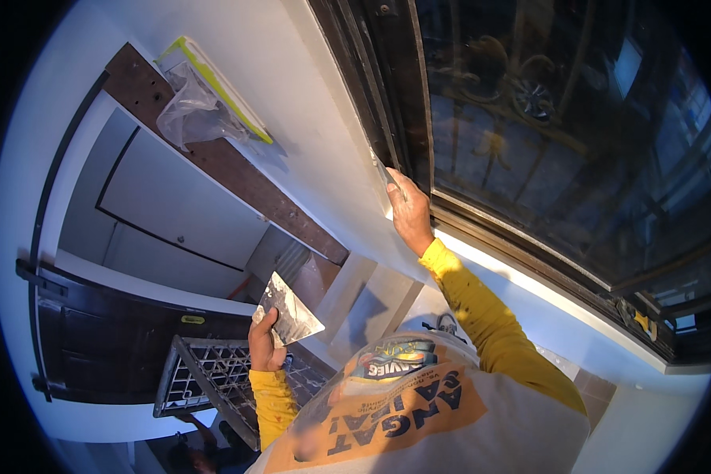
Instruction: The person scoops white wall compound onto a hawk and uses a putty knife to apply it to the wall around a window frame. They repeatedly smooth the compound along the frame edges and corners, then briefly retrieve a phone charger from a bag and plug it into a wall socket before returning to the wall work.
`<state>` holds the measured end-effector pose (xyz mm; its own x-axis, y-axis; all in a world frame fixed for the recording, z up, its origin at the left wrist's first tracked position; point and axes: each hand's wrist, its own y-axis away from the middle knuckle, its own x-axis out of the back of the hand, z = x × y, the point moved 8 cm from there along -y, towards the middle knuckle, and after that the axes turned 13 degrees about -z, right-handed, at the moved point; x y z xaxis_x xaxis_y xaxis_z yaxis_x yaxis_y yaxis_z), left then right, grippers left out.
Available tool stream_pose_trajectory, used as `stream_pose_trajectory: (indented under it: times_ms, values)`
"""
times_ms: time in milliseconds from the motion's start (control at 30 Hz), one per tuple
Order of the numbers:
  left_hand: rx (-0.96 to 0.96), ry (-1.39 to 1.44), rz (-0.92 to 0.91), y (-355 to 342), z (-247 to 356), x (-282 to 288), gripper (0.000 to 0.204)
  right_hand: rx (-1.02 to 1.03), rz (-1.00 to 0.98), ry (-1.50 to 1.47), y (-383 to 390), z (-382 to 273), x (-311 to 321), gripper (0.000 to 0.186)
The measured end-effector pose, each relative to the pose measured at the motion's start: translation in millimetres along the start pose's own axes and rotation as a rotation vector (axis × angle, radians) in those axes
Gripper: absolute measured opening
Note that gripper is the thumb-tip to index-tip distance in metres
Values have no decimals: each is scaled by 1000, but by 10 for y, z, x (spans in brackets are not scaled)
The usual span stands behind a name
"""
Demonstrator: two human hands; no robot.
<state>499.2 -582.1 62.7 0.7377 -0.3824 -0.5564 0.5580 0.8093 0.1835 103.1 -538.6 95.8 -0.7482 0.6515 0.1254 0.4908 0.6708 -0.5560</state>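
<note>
My right hand (411, 209) is raised at the window and closed around a putty knife (386, 175). The knife's blade lies against the white wall edge, right beside the dark window frame (383, 87). Lower and to the left, my left hand (266, 341) grips a flat, square-cornered plate (287, 308) by its near edge. Whitish and grey putty is smeared over the plate's face. Both forearms wear yellow sleeves.
A brown plank (237, 186) runs along the left, bearing a clear plastic bag (193, 107) and a green-edged panel (225, 91). Below stand a dark door panel (118, 316) and a metal grille (205, 371). Another person (201, 452) is at lower left. Dark window glass (545, 142) fills the right.
</note>
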Motion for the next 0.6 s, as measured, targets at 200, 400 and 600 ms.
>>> stream_pose_trajectory:
  times_ms: [200,400,600]
  values:
    - [-7,2,31,44,-4,78,36,72,49,-14,-100,-240,-1,31]
    - [-12,10,14,53,1,68,35,108,70,-2,-214,-353,16,30]
    - [-15,19,15,61,-1,74,34,116,82,22,-272,-396,-15,31]
